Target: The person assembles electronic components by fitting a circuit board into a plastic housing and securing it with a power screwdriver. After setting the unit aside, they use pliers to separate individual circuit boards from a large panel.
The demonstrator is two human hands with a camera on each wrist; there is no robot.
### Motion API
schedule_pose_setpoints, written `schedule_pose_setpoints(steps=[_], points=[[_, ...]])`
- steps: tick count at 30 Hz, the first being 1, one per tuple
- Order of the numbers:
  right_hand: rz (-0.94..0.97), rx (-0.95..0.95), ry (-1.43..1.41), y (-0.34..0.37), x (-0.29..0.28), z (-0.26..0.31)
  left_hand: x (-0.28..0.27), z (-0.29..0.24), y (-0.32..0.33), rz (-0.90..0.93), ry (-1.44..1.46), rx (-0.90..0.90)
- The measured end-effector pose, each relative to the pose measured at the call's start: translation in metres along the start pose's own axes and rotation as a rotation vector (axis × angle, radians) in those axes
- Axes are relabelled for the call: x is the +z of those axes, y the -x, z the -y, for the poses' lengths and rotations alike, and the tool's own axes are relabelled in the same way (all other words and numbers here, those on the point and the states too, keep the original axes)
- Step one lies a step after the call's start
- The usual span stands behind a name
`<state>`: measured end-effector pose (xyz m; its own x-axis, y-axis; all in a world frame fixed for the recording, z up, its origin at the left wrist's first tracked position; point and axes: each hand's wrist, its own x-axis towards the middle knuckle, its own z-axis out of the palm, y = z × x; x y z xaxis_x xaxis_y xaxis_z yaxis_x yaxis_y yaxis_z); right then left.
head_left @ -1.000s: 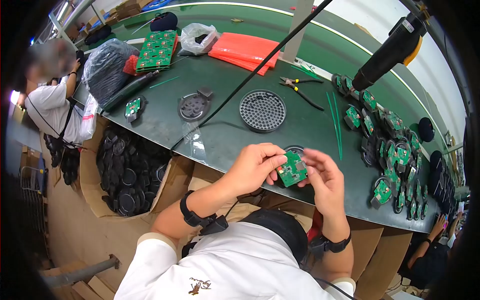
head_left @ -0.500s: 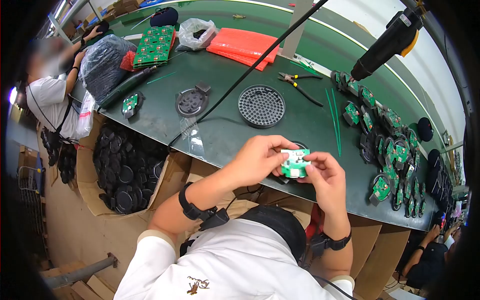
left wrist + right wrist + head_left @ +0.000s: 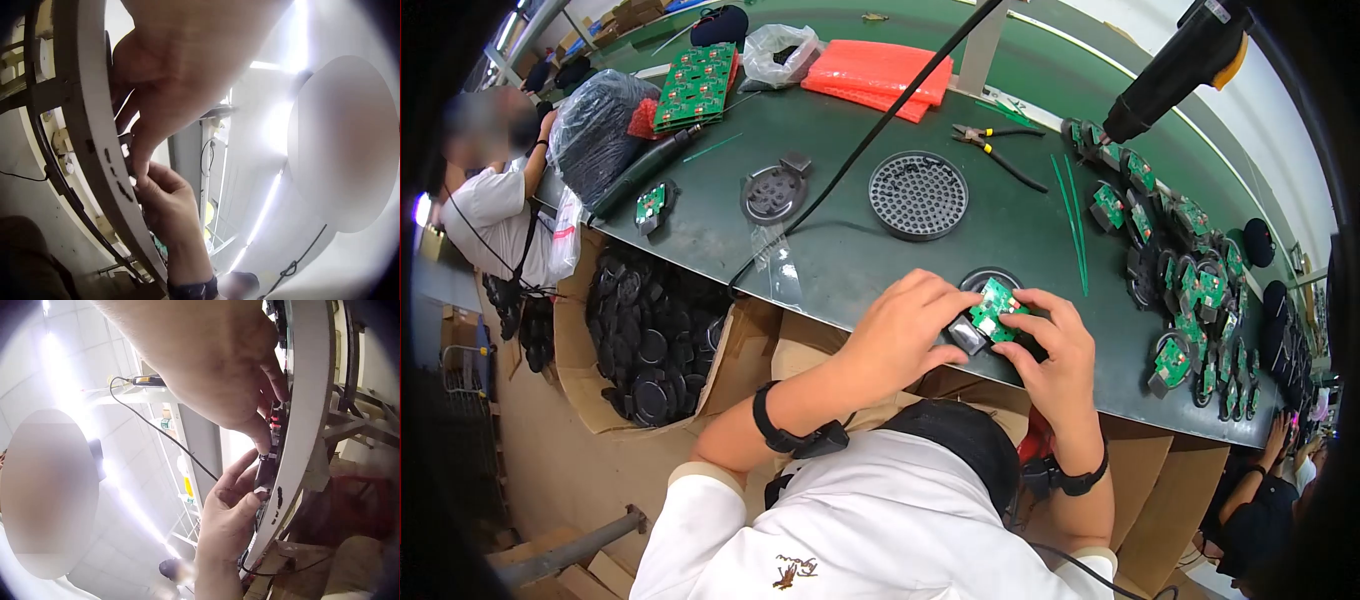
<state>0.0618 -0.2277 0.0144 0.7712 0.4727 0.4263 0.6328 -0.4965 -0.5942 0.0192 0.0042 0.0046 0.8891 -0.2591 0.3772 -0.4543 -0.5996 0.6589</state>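
A green circuit board (image 3: 997, 304) lies over a round black housing (image 3: 990, 278) near the table's front edge. At the board's right side is my right hand (image 3: 1055, 350), its fingertips and thumb holding the board's edges. From the other side my left hand (image 3: 908, 335) reaches in. Its index finger meets the board's corner and its thumb is low beside the housing's black rectangular block (image 3: 967, 335), which sits between the two. In the right wrist view, that block (image 3: 267, 470) shows between the left index finger and thumb. The board's underside is hidden.
Behind the hands lies a round perforated black grille (image 3: 918, 195), with cutters (image 3: 1000, 155) beyond. Finished-looking board-and-housing units (image 3: 1190, 290) crowd the right side. A power screwdriver (image 3: 1180, 75) hangs above them. A black cable (image 3: 855, 160) crosses the table; a box of black housings (image 3: 650, 345) stands left.
The board has been turned over from its brief pale-side view and lowered onto the black housing. My left fingers have spread, with the thumb moving off the board toward the housing's block.
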Motion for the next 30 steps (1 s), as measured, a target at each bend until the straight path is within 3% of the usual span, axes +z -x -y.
schedule_pose_setpoints(steps=[5, 8, 14, 16, 22, 30], points=[[0.076, 0.013, 0.018, -0.005, -0.003, 0.001, 0.010, 0.002, 0.002, -0.077, 0.003, 0.013], [0.101, -0.087, 0.074, -0.009, -0.007, 0.005, 0.011, 0.000, 0.001, -0.095, 0.001, 0.025], [-0.038, -0.057, 0.017, -0.004, -0.002, -0.002, 0.012, -0.005, -0.017, -0.197, 0.113, 0.085], [-0.101, 0.000, -0.110, -0.005, -0.001, 0.000, 0.006, -0.015, -0.021, -0.114, 0.280, -0.104], [-0.161, 0.149, -0.292, -0.001, 0.007, 0.014, 0.014, -0.011, -0.015, -0.261, 0.256, -0.073], [-0.147, 0.139, -0.314, 0.000, 0.008, 0.022, 0.011, -0.020, -0.013, -0.287, 0.231, -0.049]])
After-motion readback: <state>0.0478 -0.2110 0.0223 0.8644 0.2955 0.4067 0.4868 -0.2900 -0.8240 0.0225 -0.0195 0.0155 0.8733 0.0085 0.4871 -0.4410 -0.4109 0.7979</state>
